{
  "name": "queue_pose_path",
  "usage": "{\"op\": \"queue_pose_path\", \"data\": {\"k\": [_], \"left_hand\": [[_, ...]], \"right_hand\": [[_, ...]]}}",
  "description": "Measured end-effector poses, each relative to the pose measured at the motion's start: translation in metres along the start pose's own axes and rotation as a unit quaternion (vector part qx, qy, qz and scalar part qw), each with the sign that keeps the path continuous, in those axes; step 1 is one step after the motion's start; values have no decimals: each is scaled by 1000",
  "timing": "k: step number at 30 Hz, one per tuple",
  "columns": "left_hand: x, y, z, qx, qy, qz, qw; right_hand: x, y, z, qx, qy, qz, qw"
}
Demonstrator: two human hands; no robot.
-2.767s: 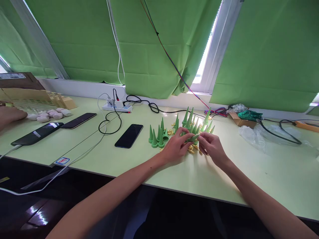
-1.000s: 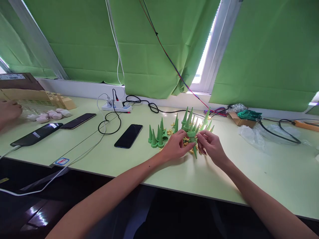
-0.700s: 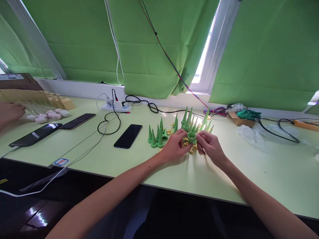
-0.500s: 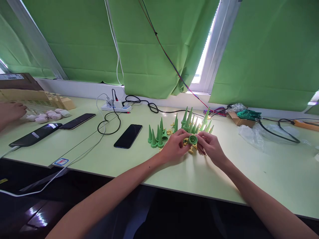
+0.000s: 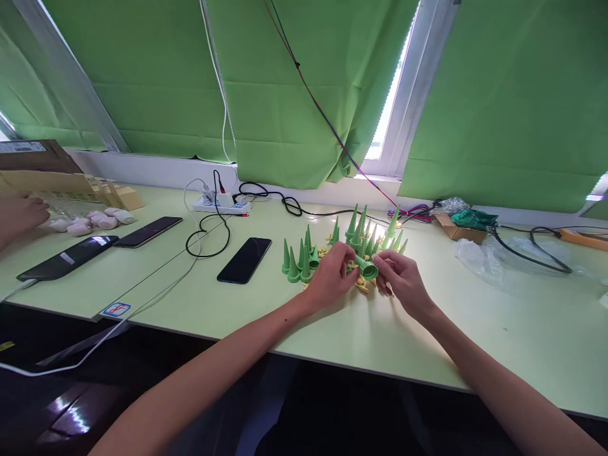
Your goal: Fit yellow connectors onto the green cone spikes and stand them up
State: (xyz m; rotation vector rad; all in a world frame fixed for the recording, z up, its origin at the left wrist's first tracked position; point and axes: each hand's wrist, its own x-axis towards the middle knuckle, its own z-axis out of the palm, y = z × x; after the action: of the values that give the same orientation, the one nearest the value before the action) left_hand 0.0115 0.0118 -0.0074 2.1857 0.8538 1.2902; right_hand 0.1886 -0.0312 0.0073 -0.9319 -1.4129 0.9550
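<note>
A hollow green plastic cone (image 5: 367,269) is held just above the table, tilted with its open round base towards me. My left hand (image 5: 334,273) is closed around its narrow side, the tip hidden by the fingers. At the right edge of the base, my right hand (image 5: 401,278) pinches the rim between thumb and fingertips. Behind my hands stand several more green cones (image 5: 360,228), points up, and another group of green cones (image 5: 293,271) is to the left. Small yellow plastic pieces (image 5: 363,285) lie among and beneath them, partly covered by my hands.
A black phone (image 5: 244,260) lies left of the cones. Farther left are two more dark phones (image 5: 148,232), a power strip (image 5: 221,204) with cables, pale rolls (image 5: 98,219) and another person's hand (image 5: 21,215). A small cardboard box (image 5: 460,228) and clear plastic wrap (image 5: 482,259) lie right.
The green cone has turned in my hands: its base faced me squarely before and now points down and right, showing its side. My left fingers have shifted slightly upward.
</note>
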Motion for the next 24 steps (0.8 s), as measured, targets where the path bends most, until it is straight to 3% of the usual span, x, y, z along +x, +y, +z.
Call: {"op": "queue_pose_path", "data": {"k": [13,24], "left_hand": [[4,14,-4,-53,-21,-59,997],[4,18,-7,-128,-92,-130,979]], "right_hand": [[1,-2,2,-7,35,-29,999],[1,-2,1,-29,37,-29,998]]}}
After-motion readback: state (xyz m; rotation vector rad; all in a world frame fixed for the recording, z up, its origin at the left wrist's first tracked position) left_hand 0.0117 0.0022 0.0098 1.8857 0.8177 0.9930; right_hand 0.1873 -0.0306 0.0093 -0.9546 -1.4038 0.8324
